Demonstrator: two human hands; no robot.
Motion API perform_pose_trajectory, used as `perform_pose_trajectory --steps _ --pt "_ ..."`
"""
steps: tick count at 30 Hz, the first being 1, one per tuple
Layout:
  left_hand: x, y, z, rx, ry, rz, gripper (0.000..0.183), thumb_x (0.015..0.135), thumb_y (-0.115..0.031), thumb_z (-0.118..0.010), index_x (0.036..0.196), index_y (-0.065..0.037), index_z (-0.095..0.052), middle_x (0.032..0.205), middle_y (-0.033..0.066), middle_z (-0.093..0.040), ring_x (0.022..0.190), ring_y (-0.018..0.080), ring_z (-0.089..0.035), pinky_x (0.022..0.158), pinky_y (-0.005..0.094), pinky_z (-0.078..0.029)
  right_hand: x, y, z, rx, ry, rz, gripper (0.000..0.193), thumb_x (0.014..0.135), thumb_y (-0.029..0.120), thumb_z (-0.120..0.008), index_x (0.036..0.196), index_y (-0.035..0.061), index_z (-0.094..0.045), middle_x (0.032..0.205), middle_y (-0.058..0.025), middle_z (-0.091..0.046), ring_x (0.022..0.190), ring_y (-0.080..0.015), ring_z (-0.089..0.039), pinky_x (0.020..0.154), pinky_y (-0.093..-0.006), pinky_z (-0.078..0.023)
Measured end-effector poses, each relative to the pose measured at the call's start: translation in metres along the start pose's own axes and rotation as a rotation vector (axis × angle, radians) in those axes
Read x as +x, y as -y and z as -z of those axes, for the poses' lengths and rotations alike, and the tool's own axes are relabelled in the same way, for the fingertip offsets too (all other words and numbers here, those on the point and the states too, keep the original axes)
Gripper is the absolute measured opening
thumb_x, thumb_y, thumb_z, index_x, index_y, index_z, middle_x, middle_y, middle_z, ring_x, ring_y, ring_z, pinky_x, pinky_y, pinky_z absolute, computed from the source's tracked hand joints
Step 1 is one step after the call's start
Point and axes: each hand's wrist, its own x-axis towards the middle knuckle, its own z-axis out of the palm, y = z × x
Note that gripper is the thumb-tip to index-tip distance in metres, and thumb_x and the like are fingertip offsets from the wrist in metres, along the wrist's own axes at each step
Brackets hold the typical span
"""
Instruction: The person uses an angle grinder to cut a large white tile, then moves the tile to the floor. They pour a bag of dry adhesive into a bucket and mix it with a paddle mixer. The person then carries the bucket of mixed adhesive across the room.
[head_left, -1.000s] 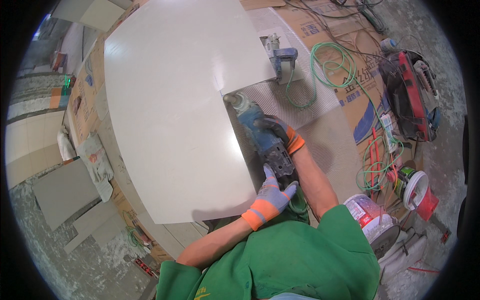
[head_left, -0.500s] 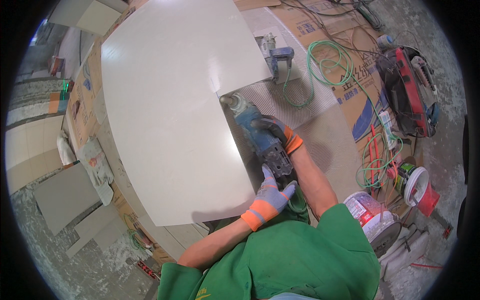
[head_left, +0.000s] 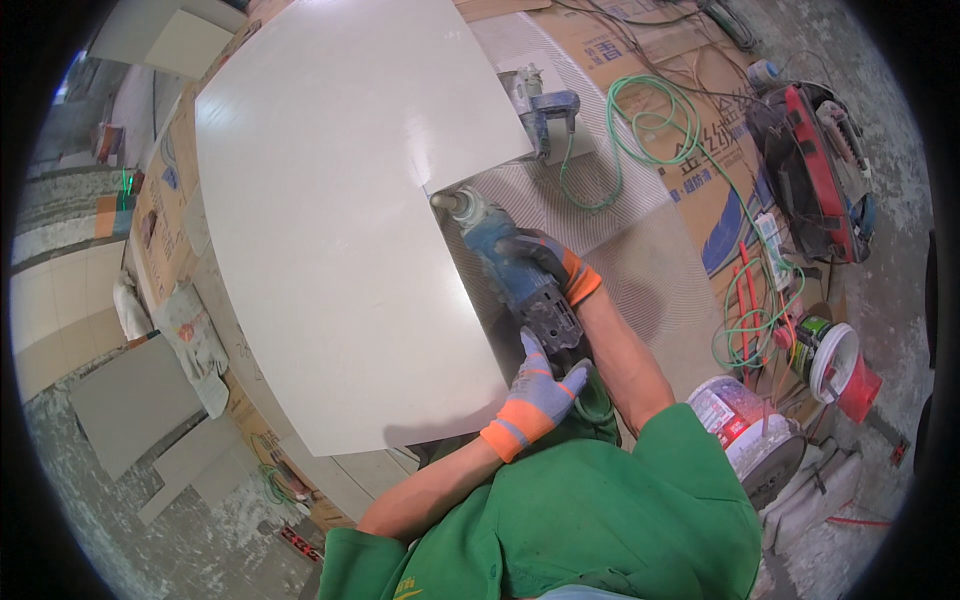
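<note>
A blue angle grinder [head_left: 512, 262] with a metal head and a rounded bit at its front lies aslant in my hands. Its bit is at the inner corner of an L-shaped cut in a large pale tile [head_left: 345, 270]. Wrapped over the grinder's body from the right is my right hand [head_left: 552, 262], in a grey and orange glove. My left hand [head_left: 543, 392], gloved alike, grips its rear end near the cord, with the thumb and a finger showing and the other fingers hidden.
A second blue power tool [head_left: 540, 108] rests on a small tile beyond the notch, trailing a green cord [head_left: 612, 160]. At right are a tool bag [head_left: 818, 175], a white bucket [head_left: 735, 425] and a smaller bucket [head_left: 835, 365]. A spare glove [head_left: 190, 335] lies left.
The view has shifted slightly, so the tile and tools appear a little further left. Both hands keep their hold on the grinder, its bit still at the notch corner.
</note>
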Motion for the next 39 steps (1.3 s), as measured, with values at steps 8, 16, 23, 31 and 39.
perform_pose_trajectory --steps 8,16,23,31,39 --pt "0.003 0.001 0.0 0.039 0.047 -0.041 0.097 0.073 -0.033 -0.068 0.132 0.014 -0.007 0.116 0.0303 -0.048 0.109 0.0383 -0.049 0.089 0.0355 -0.041 -0.005 -0.01 0.018 -0.165 -0.008 0.099 0.032 0.082 0.025 -0.058 0.103 0.001 -0.059 0.086 -0.0049 -0.062 0.077 -0.0122 -0.058 0.072 -0.0251 -0.047" --pt "0.014 -0.024 0.002 0.48 0.081 -0.087 0.061 0.075 -0.037 -0.063 0.109 0.007 -0.039 0.086 0.0227 -0.062 0.08 0.038 -0.061 0.071 0.0422 -0.048 -0.036 -0.019 0.048 -0.273 -0.155 0.364 0.03 0.089 0.023 -0.046 0.108 0.0026 -0.058 0.093 -0.0061 -0.061 0.08 -0.012 -0.058 0.075 -0.0257 -0.048" --pt "0.017 -0.041 -0.021 0.833 0.153 -0.194 0.034 0.083 -0.032 -0.051 0.088 0.0 -0.043 0.069 0.0177 -0.061 0.065 0.0336 -0.062 0.059 0.0411 -0.048 -0.082 0.0 0.062 0.041 -0.489 0.108 0.035 0.081 0.033 -0.059 0.092 0.0005 -0.056 0.071 -0.0093 -0.06 0.054 -0.0187 -0.059 0.051 -0.0299 -0.052" --pt "0.021 -0.04 -0.022 0.67 0.244 -0.347 0.037 0.083 -0.03 -0.056 0.099 0.002 -0.047 0.082 0.0175 -0.062 0.076 0.0279 -0.062 0.067 0.0353 -0.048 -0.113 0.012 0.067 0.131 -0.476 0.189 0.042 0.079 0.032 -0.062 0.098 -0.0043 -0.053 0.079 -0.0144 -0.06 0.065 -0.023 -0.062 0.058 -0.0356 -0.054" --pt "0.039 -0.039 -0.042 -0.443 0.528 0.006 0.048 0.076 -0.015 -0.069 0.116 0.0 -0.048 0.102 0.0039 -0.057 0.089 0.0102 -0.053 0.08 0.0248 -0.044 -0.149 0.044 0.026 0.259 -0.185 0.386 0.055 0.083 0.04 -0.053 0.111 -0.0071 -0.046 0.093 -0.0166 -0.06 0.079 -0.0246 -0.063 0.071 -0.037 -0.054"
